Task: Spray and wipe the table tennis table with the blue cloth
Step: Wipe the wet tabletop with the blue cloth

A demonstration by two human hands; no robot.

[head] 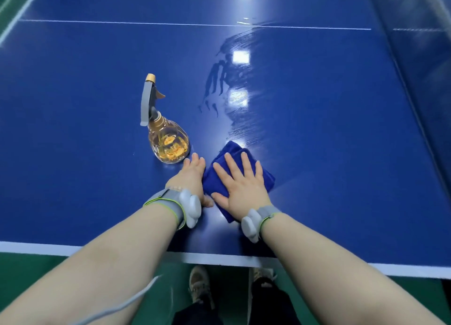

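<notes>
- The right grip (240, 185), a bare hand, lies flat on the cloth (231, 151) with fingers straight and spread. It presses down and curls round nothing.
- The left grip (192, 178), the other hand, rests on the surface (73, 105) at the cloth's left edge. Its fingers are straight and together, and its thumb lies by the cloth's near corner. It holds nothing.
- The cloth is blue and folded. It lies on the blue surface near the near edge, mostly under the right palm, with its far corner and right side showing.
- The bottle (168, 141) stands upright to the left of the cloth, just beyond the left fingertips. Whether they touch its base cannot be told. It is clear, holds amber liquid, and has a grey trigger head with a gold nozzle.
- Wet streaks (239, 80) shine on the surface beyond the cloth, reaching to the white line (122, 23) that crosses the surface.
- Each wrist wears a grey band (170, 203) carrying a white device. A thin cable (122, 305) runs along the left forearm.
- Below the white near edge (219, 257), shoes (199, 283) stand on the green floor (36, 271).
</notes>
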